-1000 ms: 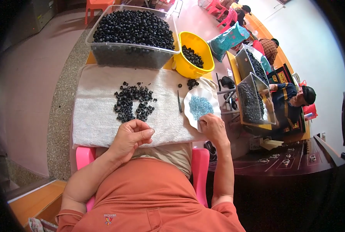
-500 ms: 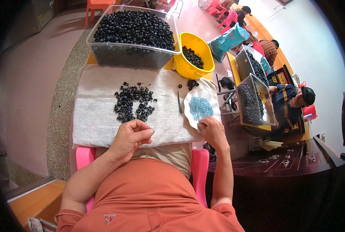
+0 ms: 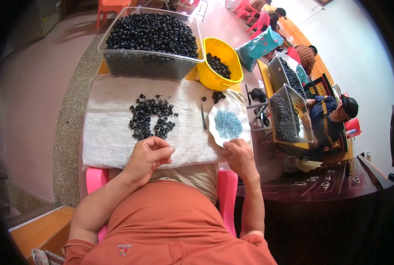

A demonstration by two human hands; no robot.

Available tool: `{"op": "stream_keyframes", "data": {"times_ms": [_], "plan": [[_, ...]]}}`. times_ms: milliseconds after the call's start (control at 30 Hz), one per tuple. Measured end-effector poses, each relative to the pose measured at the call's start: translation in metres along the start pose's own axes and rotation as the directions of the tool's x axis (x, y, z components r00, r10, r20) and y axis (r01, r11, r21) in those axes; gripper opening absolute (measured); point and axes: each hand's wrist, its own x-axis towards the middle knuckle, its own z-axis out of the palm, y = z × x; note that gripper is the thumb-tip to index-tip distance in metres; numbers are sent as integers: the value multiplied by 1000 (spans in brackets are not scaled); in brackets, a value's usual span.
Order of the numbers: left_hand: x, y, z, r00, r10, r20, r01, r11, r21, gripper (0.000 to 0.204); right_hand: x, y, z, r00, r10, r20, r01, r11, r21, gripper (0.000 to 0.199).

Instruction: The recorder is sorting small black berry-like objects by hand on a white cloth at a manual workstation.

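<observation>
Bare room is left on the left side of the white rectangular terry towel [image 3: 106, 132], and a strip between the heap of small black ring-shaped parts [image 3: 139, 121] and the white scalloped plate [image 3: 228, 105]. By the plate's near rim the right hand [image 3: 240, 155] is seen with curled fingers; the left hand [image 3: 147, 158] is placed near the heap, well apart from it, thumb and forefinger drawn close (whether either is closed on something cannot be told). Tiny light-blue pieces [image 3: 228, 125] are heaped in the plate. The towel is bordered ahead by a clear rectangular plastic bin [image 3: 146, 66] and a yellow plastic tub [image 3: 211, 80]. Counted are one plate, one tub, one slim dark tool [image 3: 203, 118] and two pink plastic armrests [image 3: 96, 179]
</observation>
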Motion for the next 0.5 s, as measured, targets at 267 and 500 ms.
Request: {"op": "stream_keyframes", "data": {"times_ms": [267, 500], "plan": [[0, 0, 0, 1000, -4, 0, 4, 1000, 5, 9, -8, 2, 10, 980, -64, -189, 79, 994, 77, 14], [1, -2, -2, 1000, -5, -1, 5, 1000, -2, 9, -2, -2, 9, 963, 52, -265, -11, 988, 155, 14]]}}
